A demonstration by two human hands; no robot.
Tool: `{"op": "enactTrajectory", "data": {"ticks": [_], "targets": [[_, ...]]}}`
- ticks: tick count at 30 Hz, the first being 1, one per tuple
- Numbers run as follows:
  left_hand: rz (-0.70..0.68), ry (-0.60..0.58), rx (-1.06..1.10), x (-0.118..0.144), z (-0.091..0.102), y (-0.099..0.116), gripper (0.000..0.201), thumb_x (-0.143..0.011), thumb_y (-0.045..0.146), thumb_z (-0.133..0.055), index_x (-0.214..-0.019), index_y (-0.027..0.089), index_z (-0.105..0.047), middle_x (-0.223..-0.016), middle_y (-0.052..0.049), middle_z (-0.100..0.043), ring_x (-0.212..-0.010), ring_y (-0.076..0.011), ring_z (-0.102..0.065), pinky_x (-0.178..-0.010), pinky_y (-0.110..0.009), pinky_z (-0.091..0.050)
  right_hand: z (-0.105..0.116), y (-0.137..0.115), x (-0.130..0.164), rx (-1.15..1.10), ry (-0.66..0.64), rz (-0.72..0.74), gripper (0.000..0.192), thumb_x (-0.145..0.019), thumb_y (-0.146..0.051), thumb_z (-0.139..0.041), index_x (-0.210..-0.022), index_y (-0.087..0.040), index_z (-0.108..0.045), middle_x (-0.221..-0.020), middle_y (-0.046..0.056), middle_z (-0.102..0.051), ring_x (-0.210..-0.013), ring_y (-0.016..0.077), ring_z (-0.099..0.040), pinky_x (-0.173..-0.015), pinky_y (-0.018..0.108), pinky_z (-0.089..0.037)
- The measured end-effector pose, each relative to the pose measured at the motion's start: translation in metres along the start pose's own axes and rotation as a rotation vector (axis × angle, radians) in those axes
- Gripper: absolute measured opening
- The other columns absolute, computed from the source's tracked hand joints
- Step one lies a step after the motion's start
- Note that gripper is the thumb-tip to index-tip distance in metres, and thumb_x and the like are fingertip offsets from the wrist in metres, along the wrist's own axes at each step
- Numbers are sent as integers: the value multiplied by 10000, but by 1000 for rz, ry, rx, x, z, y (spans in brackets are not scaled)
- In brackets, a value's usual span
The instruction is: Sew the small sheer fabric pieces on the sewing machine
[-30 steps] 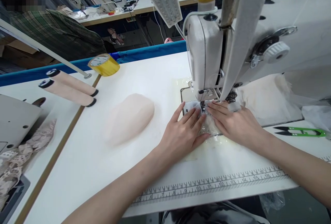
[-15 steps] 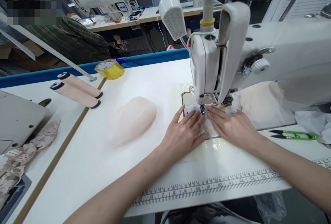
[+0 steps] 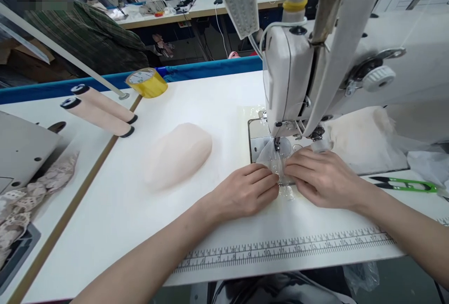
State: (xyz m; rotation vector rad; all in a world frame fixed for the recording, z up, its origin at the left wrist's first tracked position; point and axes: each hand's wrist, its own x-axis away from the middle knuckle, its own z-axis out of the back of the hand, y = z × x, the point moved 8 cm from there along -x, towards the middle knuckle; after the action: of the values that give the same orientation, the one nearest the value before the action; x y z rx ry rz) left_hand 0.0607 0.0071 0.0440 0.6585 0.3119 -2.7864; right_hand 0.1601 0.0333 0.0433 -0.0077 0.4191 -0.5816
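I pinched the sheer piece (image 3: pixel 277 166) between left hand (image 3: pixel 245 194) and right hand (image 3: pixel 322 177), lining it under the needle (image 3: pixel 277 144); feeding it straight probably came next.

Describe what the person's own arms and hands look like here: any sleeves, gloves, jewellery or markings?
Both forearms are bare as far as the frame shows, with no sleeve in view. The left hand and right hand wear no gloves, and no rings, watch or bracelet can be seen. Nails look short and unpainted. No markings or tape show on either arm.
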Motion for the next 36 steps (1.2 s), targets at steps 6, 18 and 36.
{"op": "enactTrajectory", "data": {"ticks": [6, 18, 36], "targets": [[107, 14, 81, 2, -1, -9, 168, -916, 80, -456, -968, 108, -613, -930, -65, -720, -873, -169, -656, -809, -304, -549, -8, 2, 2, -70, -162, -63, 413, -824, -452, -582, -1095, -141, -580, -1105, 123, -642, -953, 262, -596, -796, 411, -457], [305, 129, -2, 0, 7, -19, 127, -903, 107, -498, -973, 168, -585, -897, -14, -725, -726, -129, -634, -642, -283, -473, -6, 10, 2, -198, -69, -53, 169, -864, -146, -505, -875, -211, -661, -987, 32, -686, -853, 173, -630, -795, 348, -467], [713, 119, 354, 7, -9, -39, 137, -909, 128, -462, -974, 177, -571, -835, -3, -699, -676, -104, -641, -572, -219, -507, -3, 30, 4, -408, -32, -221, 192, -875, -182, -521, -888, -262, -695, -912, -17, -729, -841, 185, -670, -881, 422, -483]]}}
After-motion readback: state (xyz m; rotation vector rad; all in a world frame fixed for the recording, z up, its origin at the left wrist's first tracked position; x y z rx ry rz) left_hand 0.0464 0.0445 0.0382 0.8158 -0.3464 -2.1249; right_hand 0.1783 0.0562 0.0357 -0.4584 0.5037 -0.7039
